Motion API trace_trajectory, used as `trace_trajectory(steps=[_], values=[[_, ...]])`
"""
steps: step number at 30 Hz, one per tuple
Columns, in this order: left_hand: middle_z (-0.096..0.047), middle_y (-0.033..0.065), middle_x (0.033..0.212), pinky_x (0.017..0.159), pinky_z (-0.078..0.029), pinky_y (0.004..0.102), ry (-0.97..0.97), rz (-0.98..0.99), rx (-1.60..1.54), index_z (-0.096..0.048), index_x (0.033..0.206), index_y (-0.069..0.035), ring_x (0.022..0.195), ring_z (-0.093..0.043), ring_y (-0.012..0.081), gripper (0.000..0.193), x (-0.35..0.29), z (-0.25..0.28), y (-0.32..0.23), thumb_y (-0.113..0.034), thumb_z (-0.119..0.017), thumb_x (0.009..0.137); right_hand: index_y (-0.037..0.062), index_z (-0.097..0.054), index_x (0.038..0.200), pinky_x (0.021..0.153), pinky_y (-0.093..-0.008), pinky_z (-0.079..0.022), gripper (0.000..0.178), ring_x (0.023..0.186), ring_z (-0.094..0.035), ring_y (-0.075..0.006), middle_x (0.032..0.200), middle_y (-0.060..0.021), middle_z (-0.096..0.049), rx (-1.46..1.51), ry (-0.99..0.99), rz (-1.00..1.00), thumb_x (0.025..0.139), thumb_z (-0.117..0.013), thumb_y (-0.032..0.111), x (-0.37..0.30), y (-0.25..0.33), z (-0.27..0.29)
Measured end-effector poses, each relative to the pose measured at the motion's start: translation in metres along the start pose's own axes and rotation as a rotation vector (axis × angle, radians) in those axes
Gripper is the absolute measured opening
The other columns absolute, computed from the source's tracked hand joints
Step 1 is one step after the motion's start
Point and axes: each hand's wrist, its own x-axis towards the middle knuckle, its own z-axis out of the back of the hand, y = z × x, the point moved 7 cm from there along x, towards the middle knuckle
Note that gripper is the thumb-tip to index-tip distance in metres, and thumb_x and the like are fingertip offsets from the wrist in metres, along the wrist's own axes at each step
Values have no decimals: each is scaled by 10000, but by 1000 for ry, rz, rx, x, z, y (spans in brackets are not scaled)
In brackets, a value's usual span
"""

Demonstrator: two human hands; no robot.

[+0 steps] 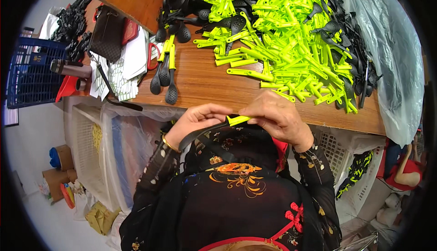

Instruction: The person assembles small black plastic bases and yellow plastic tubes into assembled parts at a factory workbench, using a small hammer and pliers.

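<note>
At the table's near edge, my left hand (pixel 200 120) is closed round the black shaft of a spoon (pixel 200 133), whose head is seen edge-on, so its holes do not show. My right hand (pixel 281 117) pinches the yellow-green handle (pixel 237 120) that sits against the spoon's black end. Whether the two parts are fully joined I cannot tell. Beyond my left hand lie several black perforated spoons with yellow-green handles (pixel 171 92), side by side on the wooden table (pixel 200 78). Past my right hand spreads a big heap of loose yellow-green handles (pixel 291 46).
Black perforated spoon heads (pixel 238 23) lie among and around the heap. Clear plastic sheeting (pixel 391 60) drapes over the table's right side. At left are papers (pixel 134 60), red scissors (pixel 153 56), a brown bag (pixel 107 35) and a blue crate (pixel 34 71). White baskets (pixel 91 146) stand below.
</note>
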Motion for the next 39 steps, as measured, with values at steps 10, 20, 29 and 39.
trace_trajectory(steps=[10, 20, 29, 39], values=[[-680, 60, 909, 653, -533, 234, 353, 255, -119, -558, 1396, 32, 660, -675, 119, 427, -22, -38, -9, -306, -526, 1136, 121, -739, 1179, 902, -374, -502, 337, 1014, -643, -213, 1044, -11, -686, -305, 227, 376, 853, -662, 159, 8, 20, -14], [-729, 125, 988, 677, -560, 271, -289, 32, 179, -585, 1295, 28, 745, -717, 167, 260, -29, 16, 36, -153, -517, 1121, 200, -721, 1292, 984, -415, -505, 418, 1185, -635, -251, 1295, 8, -690, -490, 14, 222, 874, -701, 181, -5, -32, -22], [-741, 125, 1000, 627, -571, 271, -629, -90, -95, -599, 1300, 11, 655, -685, 152, 254, -59, 64, 52, -143, -581, 1099, 59, -752, 1118, 877, -428, -542, 233, 1015, -685, -318, 1068, -123, -743, -1061, -861, -407, 886, -759, 46, -161, -78, 237], [-731, 149, 1173, 779, -607, 286, -491, 36, -207, -563, 1417, 3, 876, -764, 206, 368, -42, 41, 48, -223, -539, 1128, 6, -635, 1364, 708, -232, -476, 407, 824, -624, -105, 1109, -64, -714, -203, -1129, -653, 996, -706, 164, -277, -127, 319]])
